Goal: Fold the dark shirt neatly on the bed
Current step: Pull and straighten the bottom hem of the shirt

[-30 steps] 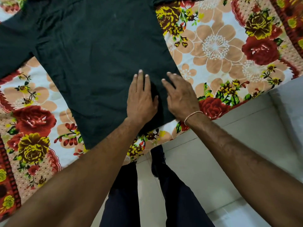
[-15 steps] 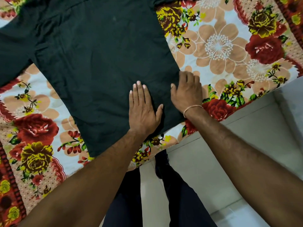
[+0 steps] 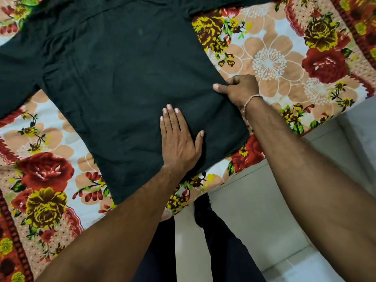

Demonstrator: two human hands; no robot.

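Both hands were on the dark shirt (image 3: 122, 78), which lay spread flat on the bed's floral sheet (image 3: 284, 58), its body filling the upper middle of the head view. The cloth was a very dark green-black, matte and mostly smooth, with faint creases near the shoulder seams and a small pale speck high on the body. One sleeve stretched off to the left edge of the view; the top of the garment ran out of sight. Its hem lay near the bed's edge, angled down toward the lower left.

The left hand (image 3: 179, 143) lay palm down on the lower part of the shirt, fingers straight and close together, thumb spread to the side, holding nothing. The right hand (image 3: 238, 90) was at the shirt's right side edge, fingers curled under and thumb extended on top, pinching the fabric edge there. A thin thread band (image 3: 251, 99) circled the right wrist. Below the bed, pale floor tiles (image 3: 254, 220) and the person's dark trousers (image 3: 223, 251) showed.
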